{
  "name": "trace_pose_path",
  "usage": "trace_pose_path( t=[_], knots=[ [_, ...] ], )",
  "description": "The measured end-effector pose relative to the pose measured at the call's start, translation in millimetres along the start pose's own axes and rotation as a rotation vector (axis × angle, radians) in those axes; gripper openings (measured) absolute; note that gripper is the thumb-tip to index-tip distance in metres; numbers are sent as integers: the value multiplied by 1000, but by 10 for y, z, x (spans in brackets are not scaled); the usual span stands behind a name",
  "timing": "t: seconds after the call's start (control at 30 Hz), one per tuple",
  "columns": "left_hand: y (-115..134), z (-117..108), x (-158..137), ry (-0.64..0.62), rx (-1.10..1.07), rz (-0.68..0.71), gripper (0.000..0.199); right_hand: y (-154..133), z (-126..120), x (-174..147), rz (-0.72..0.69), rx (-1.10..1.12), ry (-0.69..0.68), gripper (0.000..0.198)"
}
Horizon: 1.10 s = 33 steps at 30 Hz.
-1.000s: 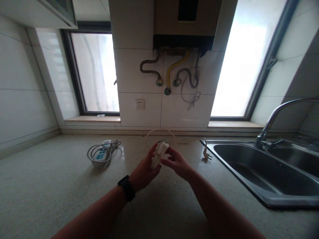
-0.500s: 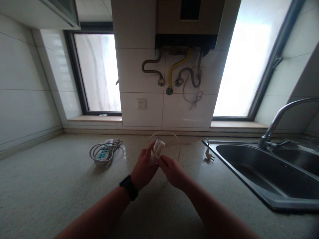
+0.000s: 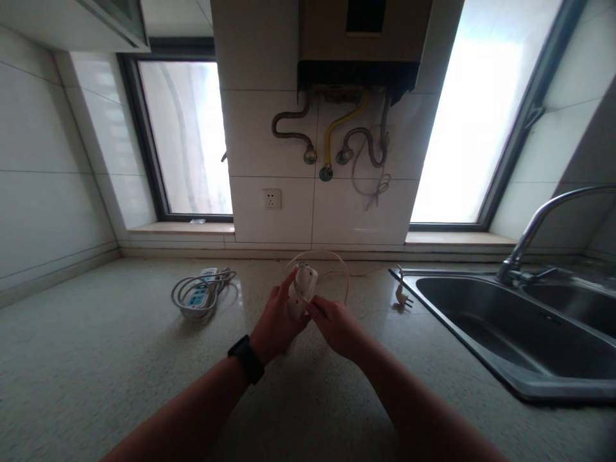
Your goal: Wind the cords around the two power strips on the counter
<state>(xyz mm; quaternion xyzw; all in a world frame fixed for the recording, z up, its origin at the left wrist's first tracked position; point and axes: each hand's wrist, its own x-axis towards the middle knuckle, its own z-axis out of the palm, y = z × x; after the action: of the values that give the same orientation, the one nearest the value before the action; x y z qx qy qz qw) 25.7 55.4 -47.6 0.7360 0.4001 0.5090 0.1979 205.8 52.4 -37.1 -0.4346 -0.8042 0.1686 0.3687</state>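
My left hand (image 3: pixel 278 321), with a dark watch at its wrist, is closed around a white power strip (image 3: pixel 306 279) tilted above the counter. My right hand (image 3: pixel 334 324) is closed at the strip's lower right side, pinching its pale cord (image 3: pixel 301 296). A length of that cord crosses the strip's face. The rest arches in a loose loop behind my hands and runs right along the counter to a plug (image 3: pixel 402 298) near the sink. My palms and fingers hide the lower part of the strip.
A second power strip (image 3: pixel 198 295) with a coiled grey cord lies to the left on the counter (image 3: pixel 120 359). At the right is a steel sink (image 3: pixel 486 321) with a faucet (image 3: pixel 534 234). A wall socket (image 3: pixel 272 199) and water heater (image 3: pixel 363 38) are on the tiled wall.
The power strip has turned slightly, so more of its broad face shows. My right hand has moved slightly right, the cord still in its fingers. The view has shifted a little.
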Motion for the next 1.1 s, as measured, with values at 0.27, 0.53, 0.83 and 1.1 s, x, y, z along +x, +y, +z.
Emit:
trace_pose_path(
  t=[0.27, 0.53, 0.83, 1.1],
  knots=[
    [87, -55, 60, -173, -499, -194, 107, 70, 11, 18, 37, 65, 20, 33],
    [164, -98, 61, -166, -824, -343, 61, 68, -17, 27, -21, 182, -26, 31],
    [197, -116, 54, -130, -995, -460, 51, 3, -177, -6, -95, 162, -195, 32],
    [256, -186, 37, -163, -873, -526, 58, 183, -381, 50, 10, 153, -116, 52]
  ],
)
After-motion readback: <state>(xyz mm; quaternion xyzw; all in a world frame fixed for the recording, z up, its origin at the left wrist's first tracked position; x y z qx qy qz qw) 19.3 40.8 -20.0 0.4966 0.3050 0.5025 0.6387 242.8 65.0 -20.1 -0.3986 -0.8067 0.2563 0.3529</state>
